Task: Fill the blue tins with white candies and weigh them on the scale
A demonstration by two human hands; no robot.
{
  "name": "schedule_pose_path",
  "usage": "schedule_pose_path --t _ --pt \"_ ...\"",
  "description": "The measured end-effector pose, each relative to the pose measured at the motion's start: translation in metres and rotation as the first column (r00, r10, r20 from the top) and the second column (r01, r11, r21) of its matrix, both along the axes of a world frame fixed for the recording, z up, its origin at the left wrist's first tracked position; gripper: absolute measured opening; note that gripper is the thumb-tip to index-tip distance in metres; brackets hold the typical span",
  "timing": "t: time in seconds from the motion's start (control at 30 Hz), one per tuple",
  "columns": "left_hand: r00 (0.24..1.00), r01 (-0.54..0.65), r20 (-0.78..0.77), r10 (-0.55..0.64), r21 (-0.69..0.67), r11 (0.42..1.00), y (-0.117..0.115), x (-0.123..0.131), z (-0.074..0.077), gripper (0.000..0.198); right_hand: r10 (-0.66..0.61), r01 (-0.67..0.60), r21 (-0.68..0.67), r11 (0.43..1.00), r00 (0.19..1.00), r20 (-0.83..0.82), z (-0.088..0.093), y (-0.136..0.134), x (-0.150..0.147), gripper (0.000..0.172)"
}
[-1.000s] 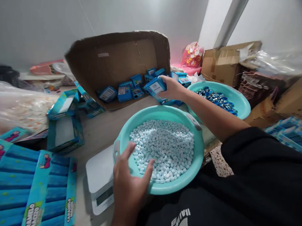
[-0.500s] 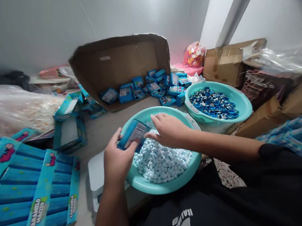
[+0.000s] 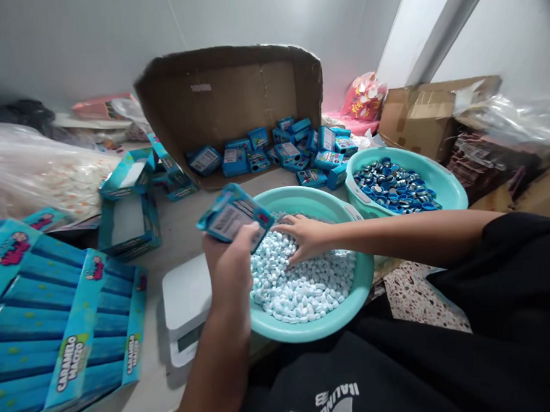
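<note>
My left hand (image 3: 230, 255) grips a small blue candy box (image 3: 230, 217) with a printed label panel, tilted above the left rim of a turquoise tub (image 3: 321, 331). Small white and pale-blue candies (image 3: 301, 299) fill much of that tub. Among them lies my right hand (image 3: 306, 236), its fingers spread and partly curled, touching the candies. Whether any candies are caught under its palm is hidden.
A white scale (image 3: 187, 292) sits left of the tub. Behind stands a cardboard box (image 3: 233, 89) with several small blue boxes (image 3: 288, 152). To the right, another turquoise tub (image 3: 452, 189) holds blue-and-silver tins (image 3: 392, 185). Large blue display cartons (image 3: 38, 313) stand at left.
My left hand has raised the candy box and tilted it away from the tub's middle. My right hand has gone from beside the box down into the candies. The view has shifted slightly.
</note>
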State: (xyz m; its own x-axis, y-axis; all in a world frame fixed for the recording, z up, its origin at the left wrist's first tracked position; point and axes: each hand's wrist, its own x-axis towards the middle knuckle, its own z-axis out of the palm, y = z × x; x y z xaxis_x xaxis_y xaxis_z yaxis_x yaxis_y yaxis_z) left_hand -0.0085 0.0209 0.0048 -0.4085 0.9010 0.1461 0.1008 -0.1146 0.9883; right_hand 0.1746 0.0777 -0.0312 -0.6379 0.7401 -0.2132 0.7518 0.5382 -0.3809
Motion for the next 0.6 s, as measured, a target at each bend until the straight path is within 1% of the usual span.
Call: schedule_pose_path --t 0.07,0.1,0.17,0.23,0.3,0.33,0.4,0.47,0.53,0.6 --pt "0.997 0.052 -0.059 -0.054 -0.029 0.998 -0.001 0.000 -0.014 0.044 -0.039 0.032 -0.083 0.996 0.996 -0.077 0.000 -0.002 0.002 0.098" --pt "0.992 0.095 -0.079 -0.097 -0.034 0.995 -0.001 -0.001 -0.017 0.045 -0.059 0.045 -0.127 0.991 0.992 -0.108 0.001 -0.005 0.003 0.098" --pt "0.975 0.169 -0.140 -0.173 -0.040 0.985 0.000 -0.005 -0.019 0.042 -0.099 0.060 -0.226 0.972 0.982 -0.163 0.006 -0.012 0.002 0.101" --pt "0.964 0.200 -0.164 -0.208 -0.061 0.978 0.003 -0.006 -0.017 0.039 -0.142 0.053 -0.360 0.931 0.964 -0.224 0.012 -0.019 -0.001 0.096" --pt "0.963 0.201 -0.170 -0.211 -0.075 0.977 0.007 -0.005 -0.017 0.042 -0.205 0.044 -0.489 0.871 0.938 -0.280 0.016 -0.025 -0.007 0.089" --pt "0.963 0.199 -0.167 -0.210 -0.079 0.977 0.010 -0.004 -0.018 0.043 -0.236 0.041 -0.538 0.842 0.924 -0.300 0.016 -0.028 -0.010 0.088" --pt "0.968 0.200 -0.132 -0.212 -0.097 0.975 0.014 -0.001 -0.021 0.043 -0.311 0.066 -0.598 0.798 0.897 -0.315 0.014 -0.031 -0.016 0.092" --pt "0.972 0.222 -0.048 -0.229 -0.125 0.967 0.018 0.001 -0.025 0.041 -0.370 0.091 -0.643 0.761 0.874 -0.314 0.011 -0.033 -0.021 0.097" --pt "0.969 0.248 0.027 -0.247 -0.143 0.958 0.021 0.002 -0.029 0.039 -0.386 0.082 -0.675 0.733 0.867 -0.314 0.008 -0.034 -0.025 0.096" --pt "0.969 0.247 0.019 -0.247 -0.133 0.960 0.023 0.002 -0.031 0.038 -0.374 0.057 -0.688 0.724 0.870 -0.321 0.006 -0.036 -0.029 0.096"
